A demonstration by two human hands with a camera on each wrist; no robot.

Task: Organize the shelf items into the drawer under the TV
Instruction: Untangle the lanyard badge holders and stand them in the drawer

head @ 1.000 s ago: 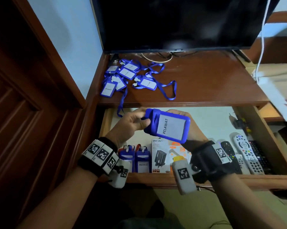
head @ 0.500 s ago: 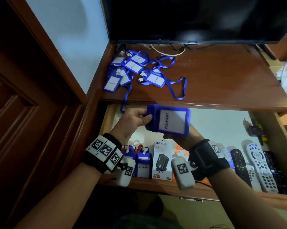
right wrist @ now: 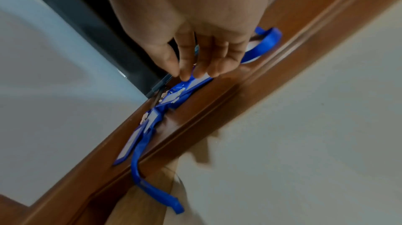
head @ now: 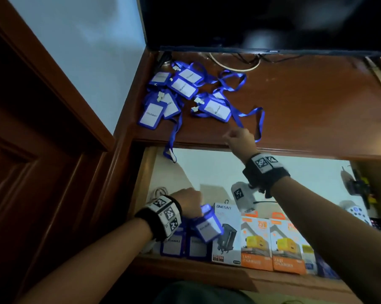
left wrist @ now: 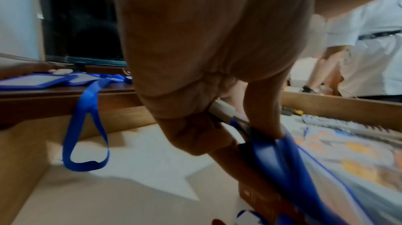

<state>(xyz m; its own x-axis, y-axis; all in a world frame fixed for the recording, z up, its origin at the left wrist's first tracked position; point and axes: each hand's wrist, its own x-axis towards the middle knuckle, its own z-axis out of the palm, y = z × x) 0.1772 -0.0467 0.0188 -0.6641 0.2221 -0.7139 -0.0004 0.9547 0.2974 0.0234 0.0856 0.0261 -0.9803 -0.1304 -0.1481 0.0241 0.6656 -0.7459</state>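
Observation:
My left hand (head: 195,208) is low in the open drawer (head: 209,170) and grips a blue badge holder (head: 208,227) by its top. It hangs tilted just above two more holders (head: 170,244) standing at the drawer's front left. In the left wrist view, thumb and fingers pinch the badge holder (left wrist: 274,156) at its clip end. My right hand (head: 231,136) reaches over the shelf edge with nothing in it. Its fingertips (right wrist: 187,75) are close to the nearest badge (head: 215,108) of the blue pile (head: 181,86).
Boxed chargers (head: 255,244) line the drawer front and remotes (head: 356,211) lie at its right. A lanyard loop (head: 173,137) hangs off the shelf (head: 316,106) into the drawer. The TV (head: 251,18) stands behind. A person in a white shirt (left wrist: 369,48) is at the far right.
My right hand let go of the badge holder and rose to the shelf. My left hand carried the holder down into the drawer's front left.

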